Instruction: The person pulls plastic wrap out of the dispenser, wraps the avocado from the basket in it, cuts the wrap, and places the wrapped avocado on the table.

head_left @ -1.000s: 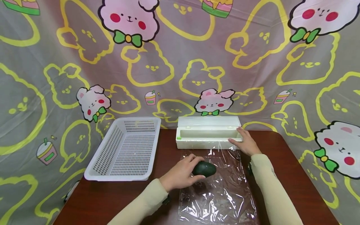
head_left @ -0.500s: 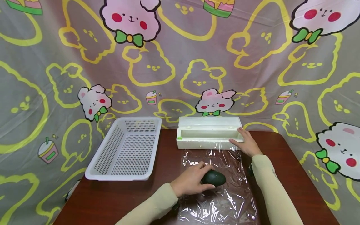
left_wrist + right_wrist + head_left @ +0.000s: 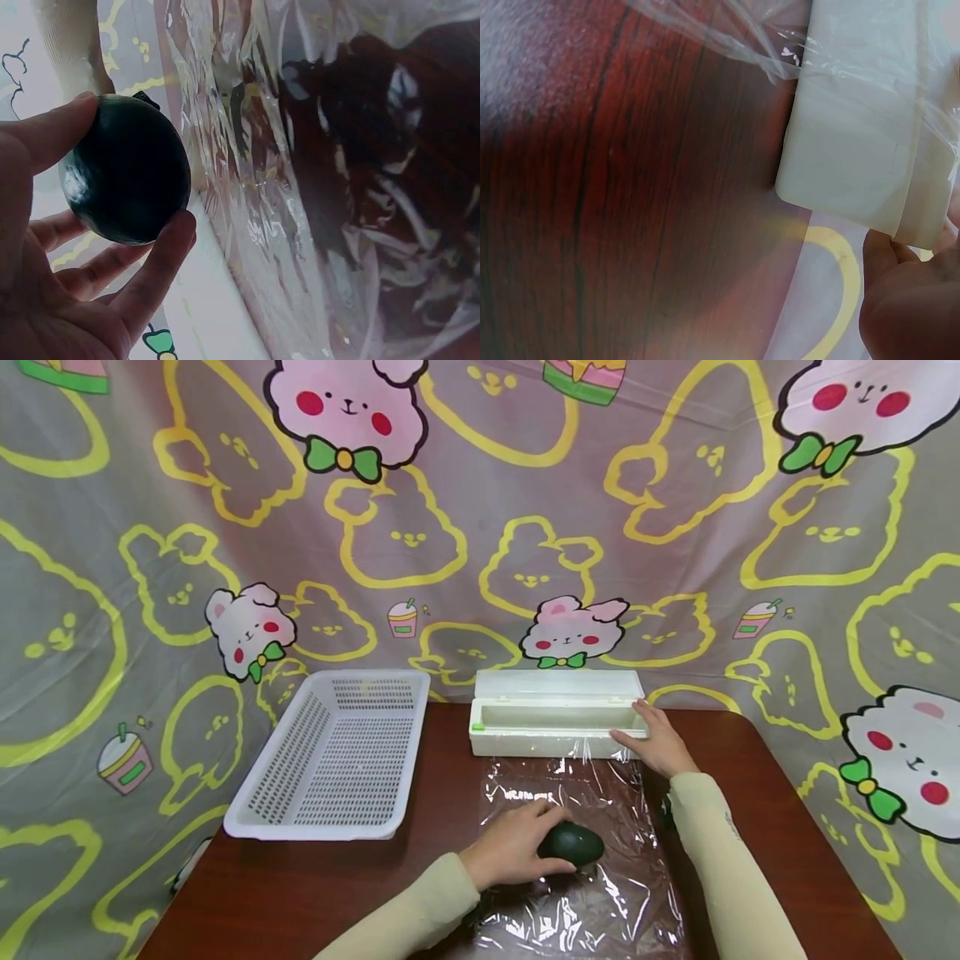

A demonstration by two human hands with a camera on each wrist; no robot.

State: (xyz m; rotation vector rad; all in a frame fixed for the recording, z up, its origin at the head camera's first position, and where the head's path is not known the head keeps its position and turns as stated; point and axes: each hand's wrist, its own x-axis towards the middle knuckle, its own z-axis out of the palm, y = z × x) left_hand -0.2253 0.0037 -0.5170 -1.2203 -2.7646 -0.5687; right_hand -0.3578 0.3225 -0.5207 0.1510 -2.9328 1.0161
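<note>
My left hand (image 3: 517,845) holds a smooth, dark green avocado (image 3: 572,845) by its left end. In the left wrist view the thumb and fingertips curl around the avocado (image 3: 127,169). Beneath it lies a sheet of clear cling film (image 3: 577,918) spread on the table; whether the avocado touches the film is hard to tell. The film runs out from the front of a long white cling film box (image 3: 547,745) with its lid raised. My right hand (image 3: 660,745) grips the right end of that box, thumb at the front edge, as the right wrist view (image 3: 907,300) partly shows.
A white perforated plastic basket (image 3: 356,772) stands on the left of the dark wood table (image 3: 780,827). A small green piece (image 3: 477,727) sits at the box's left end. Behind the table hangs a patterned cloth (image 3: 465,485).
My left hand has carried the avocado to the right and nearer to me, over the film, slowing in the last half second. The right hand keeps its place on the box.
</note>
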